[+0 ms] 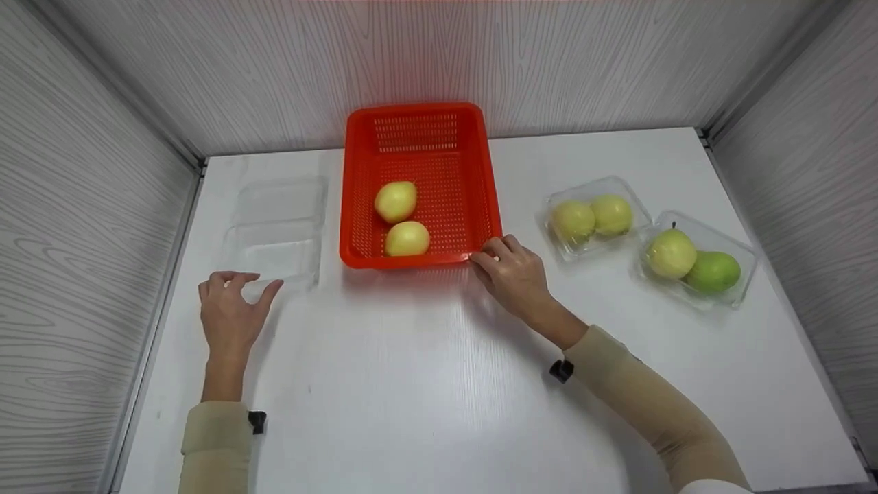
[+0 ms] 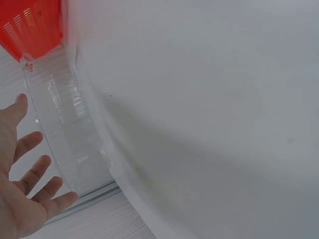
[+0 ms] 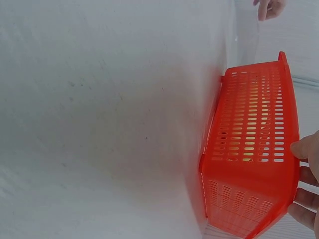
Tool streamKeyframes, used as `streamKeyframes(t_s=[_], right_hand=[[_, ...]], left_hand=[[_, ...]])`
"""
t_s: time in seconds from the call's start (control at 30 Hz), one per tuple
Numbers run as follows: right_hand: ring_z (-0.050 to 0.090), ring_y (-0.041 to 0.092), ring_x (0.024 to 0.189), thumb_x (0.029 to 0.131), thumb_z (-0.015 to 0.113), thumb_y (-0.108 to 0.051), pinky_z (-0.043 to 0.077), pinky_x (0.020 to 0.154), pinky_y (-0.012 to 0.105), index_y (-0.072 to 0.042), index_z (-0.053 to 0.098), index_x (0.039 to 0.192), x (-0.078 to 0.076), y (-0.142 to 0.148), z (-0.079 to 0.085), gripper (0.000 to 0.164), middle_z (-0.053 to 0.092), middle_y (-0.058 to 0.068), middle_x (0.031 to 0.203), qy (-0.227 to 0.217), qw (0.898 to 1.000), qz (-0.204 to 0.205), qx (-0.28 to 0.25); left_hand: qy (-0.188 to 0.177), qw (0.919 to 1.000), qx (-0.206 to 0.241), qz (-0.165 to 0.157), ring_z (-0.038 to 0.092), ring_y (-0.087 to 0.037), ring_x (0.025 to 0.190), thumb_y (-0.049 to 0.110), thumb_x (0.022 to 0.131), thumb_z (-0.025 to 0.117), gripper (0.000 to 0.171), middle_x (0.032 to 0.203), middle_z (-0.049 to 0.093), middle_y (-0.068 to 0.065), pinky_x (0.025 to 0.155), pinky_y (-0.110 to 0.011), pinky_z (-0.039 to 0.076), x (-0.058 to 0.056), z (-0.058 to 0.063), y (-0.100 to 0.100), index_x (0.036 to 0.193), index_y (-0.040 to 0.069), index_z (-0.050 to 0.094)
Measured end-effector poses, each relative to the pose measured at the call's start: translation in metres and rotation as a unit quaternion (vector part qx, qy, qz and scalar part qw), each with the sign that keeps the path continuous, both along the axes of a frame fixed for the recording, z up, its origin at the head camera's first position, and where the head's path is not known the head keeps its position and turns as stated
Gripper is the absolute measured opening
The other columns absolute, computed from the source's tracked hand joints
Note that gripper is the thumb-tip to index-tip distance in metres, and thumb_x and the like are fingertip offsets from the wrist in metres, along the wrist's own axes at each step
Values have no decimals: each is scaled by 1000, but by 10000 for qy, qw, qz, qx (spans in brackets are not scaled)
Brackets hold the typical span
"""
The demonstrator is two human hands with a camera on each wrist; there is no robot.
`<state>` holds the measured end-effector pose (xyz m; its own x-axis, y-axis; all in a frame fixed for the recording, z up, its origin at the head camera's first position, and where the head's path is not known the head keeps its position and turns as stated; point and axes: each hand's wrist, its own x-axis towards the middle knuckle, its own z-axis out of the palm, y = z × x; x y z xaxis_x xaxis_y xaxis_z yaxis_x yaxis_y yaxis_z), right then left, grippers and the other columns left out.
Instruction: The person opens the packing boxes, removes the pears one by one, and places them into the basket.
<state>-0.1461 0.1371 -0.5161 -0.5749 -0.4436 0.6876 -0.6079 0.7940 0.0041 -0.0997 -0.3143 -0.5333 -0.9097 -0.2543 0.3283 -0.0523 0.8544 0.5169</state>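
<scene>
My right hand [image 1: 516, 278] grips the front right corner of a red plastic basket [image 1: 489, 185], thumb on the outer side and fingers over the rim in the right wrist view. Two pale yellow, roundish fruits [image 1: 396, 202] that look like pears lie in the basket's left front part. On the left, a clear plastic clamshell box [image 1: 278, 252] lies with its lid folded back. My left hand [image 1: 232, 312] is at its front edge, thumb and fingers apart. The left wrist view shows the fingers spread beside the clear box [image 2: 65, 124], holding nothing.
At the right stand two more clear boxes. One box [image 1: 590, 186] holds two yellow fruits; the other box [image 1: 744, 274] holds a yellow fruit [image 1: 672, 254] and a green one [image 1: 713, 272]. Grey wood-grain panels [image 1: 425, 55] enclose the white table [image 1: 411, 384] at the back and sides.
</scene>
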Motion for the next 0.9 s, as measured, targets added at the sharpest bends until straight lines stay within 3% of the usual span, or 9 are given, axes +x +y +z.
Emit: streamKeyframes(t_s=[0.43,0.67,0.9], right_hand=[[67,24,80,100,72,-21,61,59,32,-16,81,95,0,2,1,12,73,4,90,-156,9999,69,7],[67,23,81,96,76,-18,61,59,31,-17,81,94,1,1,0,6,73,3,89,-155,9999,5,46],[68,22,80,98,73,-20,61,58,31,-17,82,94,-1,2,1,10,73,2,89,-78,9999,-14,73]], left_hand=[[-443,9988,-223,57,54,-49,117,36,88,85,46,121,62,-30,92,-61,53,-9,0,1,111,-4,77],[-310,9992,-224,85,54,-50,117,37,87,86,46,121,63,-29,88,-62,54,-12,0,0,110,-3,77],[-91,9992,-390,-16,55,-50,117,35,90,84,47,122,63,-29,86,-63,54,-14,9,12,116,-3,74]])
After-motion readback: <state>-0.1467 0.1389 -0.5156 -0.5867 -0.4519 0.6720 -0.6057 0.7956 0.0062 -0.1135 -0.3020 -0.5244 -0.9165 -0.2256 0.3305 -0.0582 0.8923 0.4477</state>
